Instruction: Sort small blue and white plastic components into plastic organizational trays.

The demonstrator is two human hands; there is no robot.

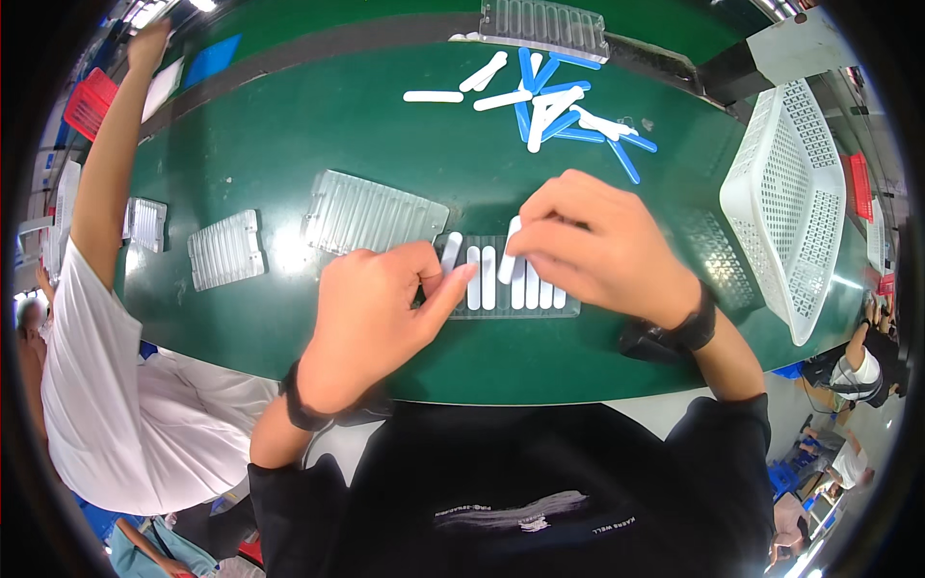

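In front of me on the green table lies a clear slotted plastic tray (568,309) with several white round-ended strips (488,277) side by side in its grooves. My left hand (371,303) is at the tray's left end, thumb and forefinger pinching a tilted white strip (451,251). Over the tray's middle, my right hand (602,241) grips another white strip (512,252) by its upper part, slightly tilted. That strip's lower end is over the row; whether it touches the tray I cannot tell. Each wrist wears a black band.
A loose pile of blue and white strips (554,114) lies at the far middle. Clear slotted trays (376,214) lie left of my tray and farther left; another tray (544,27) is at the back. A white perforated basket (785,202) stands right. A person's arm (106,183) reaches across at left.
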